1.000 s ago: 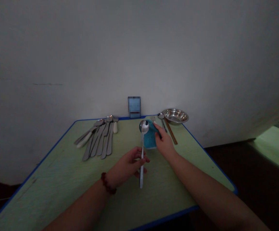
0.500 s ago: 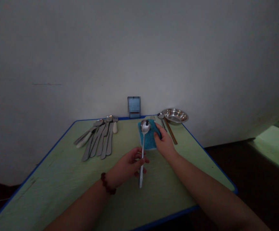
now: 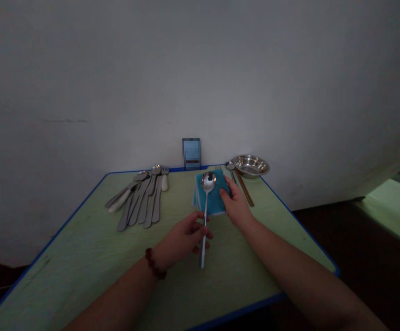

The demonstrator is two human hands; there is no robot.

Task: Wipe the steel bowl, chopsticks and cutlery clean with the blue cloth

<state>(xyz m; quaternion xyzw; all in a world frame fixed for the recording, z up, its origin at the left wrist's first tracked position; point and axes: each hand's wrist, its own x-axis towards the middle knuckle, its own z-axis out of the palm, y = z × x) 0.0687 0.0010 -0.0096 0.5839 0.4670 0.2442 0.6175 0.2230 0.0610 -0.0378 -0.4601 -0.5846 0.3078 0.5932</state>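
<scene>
My left hand [image 3: 193,233] pinches a long-handled metal spoon [image 3: 205,209] by its handle, bowl pointing away from me. In my right hand [image 3: 236,202] is a folded blue cloth [image 3: 219,200], gripped at its right edge with the thumb on top. The spoon's bowl is in front of the cloth; whether they touch I cannot tell. Beyond my right hand lie another spoon [image 3: 231,166] and a pair of brown chopsticks [image 3: 244,187]. Fork tines [image 3: 218,167] show behind the cloth, the rest of that fork being hidden.
On the left of the green table [image 3: 93,257] lies a pile of spoons and other flatware [image 3: 140,202], with a white-handled fork [image 3: 164,179] beside it. A metal bowl [image 3: 251,166] sits at the back right corner. A phone-like screen [image 3: 191,154] leans against the wall.
The cloth has shifted and opened out slightly to the left behind the spoon, with my right hand's fingers a little lower. My left hand and the spoon have hardly moved.
</scene>
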